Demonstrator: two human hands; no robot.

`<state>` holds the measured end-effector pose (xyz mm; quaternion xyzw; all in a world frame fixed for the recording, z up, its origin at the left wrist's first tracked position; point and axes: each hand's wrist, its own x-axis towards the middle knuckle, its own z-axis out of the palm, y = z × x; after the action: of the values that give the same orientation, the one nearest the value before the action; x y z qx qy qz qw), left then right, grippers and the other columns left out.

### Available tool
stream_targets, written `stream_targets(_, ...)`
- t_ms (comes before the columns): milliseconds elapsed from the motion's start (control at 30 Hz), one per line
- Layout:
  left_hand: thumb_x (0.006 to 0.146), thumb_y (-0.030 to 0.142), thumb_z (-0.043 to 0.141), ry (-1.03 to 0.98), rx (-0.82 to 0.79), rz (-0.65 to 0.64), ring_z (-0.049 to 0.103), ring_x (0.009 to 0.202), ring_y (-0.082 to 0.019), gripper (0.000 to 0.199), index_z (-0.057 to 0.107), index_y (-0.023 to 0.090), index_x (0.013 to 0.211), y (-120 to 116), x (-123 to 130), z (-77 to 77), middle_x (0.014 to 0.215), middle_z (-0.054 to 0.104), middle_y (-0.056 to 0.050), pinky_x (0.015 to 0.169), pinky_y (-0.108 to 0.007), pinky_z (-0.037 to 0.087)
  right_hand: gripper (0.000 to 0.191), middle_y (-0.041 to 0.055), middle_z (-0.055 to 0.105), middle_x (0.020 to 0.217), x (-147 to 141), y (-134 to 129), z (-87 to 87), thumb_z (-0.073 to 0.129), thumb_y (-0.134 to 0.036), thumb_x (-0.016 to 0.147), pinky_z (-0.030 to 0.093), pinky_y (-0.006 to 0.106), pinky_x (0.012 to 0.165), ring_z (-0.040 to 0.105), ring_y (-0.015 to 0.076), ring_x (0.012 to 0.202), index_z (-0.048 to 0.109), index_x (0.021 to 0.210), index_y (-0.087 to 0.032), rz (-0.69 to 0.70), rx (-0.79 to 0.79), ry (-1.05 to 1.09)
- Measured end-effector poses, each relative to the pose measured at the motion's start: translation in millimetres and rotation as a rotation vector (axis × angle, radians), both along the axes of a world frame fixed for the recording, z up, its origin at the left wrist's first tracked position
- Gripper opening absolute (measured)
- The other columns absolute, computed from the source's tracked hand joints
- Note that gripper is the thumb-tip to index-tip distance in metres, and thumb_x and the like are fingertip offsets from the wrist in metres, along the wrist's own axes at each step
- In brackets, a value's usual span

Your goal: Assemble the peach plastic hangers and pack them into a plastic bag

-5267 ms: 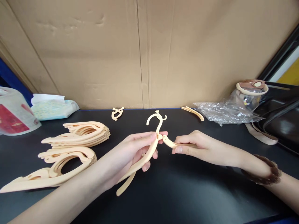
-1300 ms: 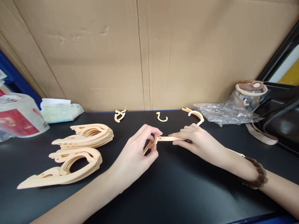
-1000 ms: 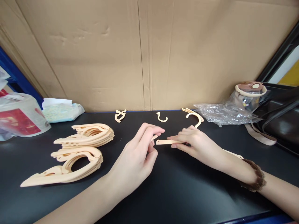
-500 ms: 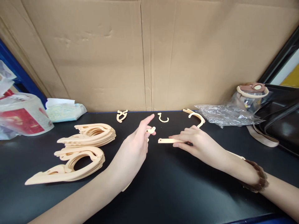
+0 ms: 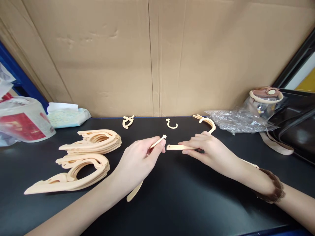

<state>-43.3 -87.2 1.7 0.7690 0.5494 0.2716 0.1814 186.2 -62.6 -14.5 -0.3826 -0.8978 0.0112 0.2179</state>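
Pinched in my left hand (image 5: 141,152) is a small cream plastic piece (image 5: 158,141), its notched tip pointing up and right. Another cream strip (image 5: 135,192) shows below that wrist, partly hidden. My right hand (image 5: 205,147) grips a cream plastic arm (image 5: 175,147), whose end with a hole points left, a short gap from the left fingertips. Part of a cream strip also shows behind the right forearm. Beyond the hands lie a small cream hook (image 5: 172,124), a cream clip-like piece (image 5: 128,122) and a bundle of curved cream pieces (image 5: 209,123).
Two stacks of cream hanger parts (image 5: 98,141) (image 5: 88,173) lie at the left. Behind them are a tissue pack (image 5: 69,116) and a wrapped roll (image 5: 27,119). Clear plastic film (image 5: 231,121), a bottle (image 5: 264,101) and a black bag (image 5: 297,121) stand right. Cardboard (image 5: 110,59) closes the back.
My left hand has turned and its fingers have folded in around the small piece, which now points up and right. The right hand has hardly moved.
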Motion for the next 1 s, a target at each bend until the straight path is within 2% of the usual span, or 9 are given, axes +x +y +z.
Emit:
stream_targets(100,0.096,0.039,0.035,0.114,0.085,-0.029,0.047,0.058,-0.014,0.034,0.041,0.021,0.066,-2.6,-0.2,0.0,0.061,0.046,0.005,0.055,-0.026,0.029,0.022,0.0003,0.073,0.082,-0.1,-0.5,1.0,0.053,-0.032,0.096,0.038,0.031,0.071,0.061,0.0148,0.076,0.07,0.108,-0.024,0.009,0.017,-0.003)
stream_targets(200,0.097,0.045,0.032,0.213,0.081,-0.051,0.043,0.051,-0.014,0.043,0.033,0.021,0.061,-4.4,-1.5,-0.8,0.055,0.043,0.005,0.052,-0.027,0.026,0.022,0.0004,0.071,0.078,-0.6,-1.4,2.4,0.054,-0.032,0.096,0.037,0.03,0.071,0.06,0.0151,0.075,0.07,0.108,-0.023,0.015,0.036,0.006)
stream_targets(367,0.101,0.038,0.025,0.284,0.169,-0.12,0.049,0.054,-0.015,0.038,0.037,0.022,0.069,-3.4,-4.0,-0.3,0.061,0.049,0.005,0.054,-0.027,0.029,0.024,0.0002,0.069,0.076,-0.9,-2.8,4.8,0.052,-0.032,0.096,0.037,0.03,0.07,0.059,0.0152,0.074,0.069,0.111,-0.023,0.017,0.087,-0.006)
stream_targets(533,0.1,0.033,0.029,0.411,0.247,-0.189,0.046,0.049,-0.015,0.029,0.029,0.024,0.073,-1.2,-3.6,1.6,0.063,0.045,0.005,0.048,-0.026,0.027,0.027,0.0008,0.068,0.076,0.6,-3.3,6.8,0.049,-0.034,0.098,0.037,0.031,0.07,0.058,0.0149,0.072,0.069,0.112,-0.024,0.034,0.105,0.001)
stream_targets(700,0.099,0.028,0.031,0.48,0.223,-0.158,0.04,0.041,-0.015,0.025,0.023,0.025,0.075,-0.4,-4.0,-0.9,0.055,0.039,0.008,0.044,-0.025,0.021,0.026,0.0011,0.066,0.074,2.1,-5.2,7.8,0.05,-0.034,0.097,0.035,0.03,0.071,0.056,0.015,0.072,0.07,0.109,-0.022,0.044,0.112,0.036)
stream_targets(867,0.095,0.045,0.044,0.475,0.26,-0.131,0.042,0.039,-0.015,0.036,0.022,0.025,0.073,0.7,-3.2,-4.5,0.051,0.035,0.009,0.044,-0.023,0.019,0.026,-0.0002,0.062,0.07,2.3,-6.1,7.4,0.051,-0.032,0.097,0.034,0.03,0.069,0.053,0.0143,0.068,0.069,0.111,-0.02,0.108,0.142,0.074)
stream_targets(1000,0.096,0.05,0.04,0.504,0.298,-0.114,0.046,0.041,-0.015,0.038,0.024,0.025,0.073,0.7,-2.9,-4.8,0.052,0.038,0.009,0.043,-0.022,0.018,0.027,-0.0008,0.06,0.068,2.3,-5.7,7.8,0.051,-0.031,0.097,0.034,0.03,0.07,0.051,0.0142,0.067,0.068,0.113,-0.019,0.133,0.159,0.072)
